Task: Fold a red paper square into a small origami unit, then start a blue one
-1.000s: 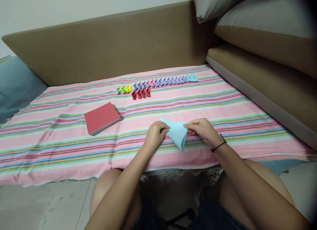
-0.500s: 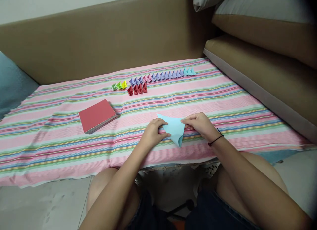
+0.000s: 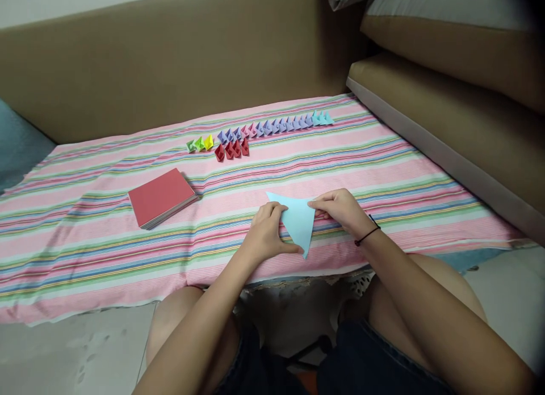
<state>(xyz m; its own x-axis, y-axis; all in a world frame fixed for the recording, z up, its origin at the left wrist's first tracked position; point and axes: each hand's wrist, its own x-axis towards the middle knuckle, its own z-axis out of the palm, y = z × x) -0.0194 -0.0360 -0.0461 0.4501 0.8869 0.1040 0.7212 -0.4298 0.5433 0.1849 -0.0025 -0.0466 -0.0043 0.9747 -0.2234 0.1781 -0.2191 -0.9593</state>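
A light blue sheet of paper (image 3: 299, 218), folded to a triangle-like shape, is between my two hands just above or on the striped cloth. My left hand (image 3: 269, 230) grips its left side, fingertips on the upper part and the thumb stretched down to the bottom corner. At the upper right corner, my right hand (image 3: 340, 209) pinches the paper between thumb and fingers. The right fingertips behind the paper are partly hidden. A dark cord circles my right wrist.
A striped cloth (image 3: 106, 259) covers the seat. On the left lies a stack of paper with a red top sheet (image 3: 162, 196). Small folded paper pieces stand in rows: red (image 3: 237, 149), green and yellow (image 3: 200, 143), purple (image 3: 275, 126), light blue (image 3: 322, 118). Cushions (image 3: 434, 105) rise at right.
My left thumb has slid down to the paper's bottom corner, and the curled lower edge now looks flat. My right hand keeps its pinch. The whole view has shifted slightly.
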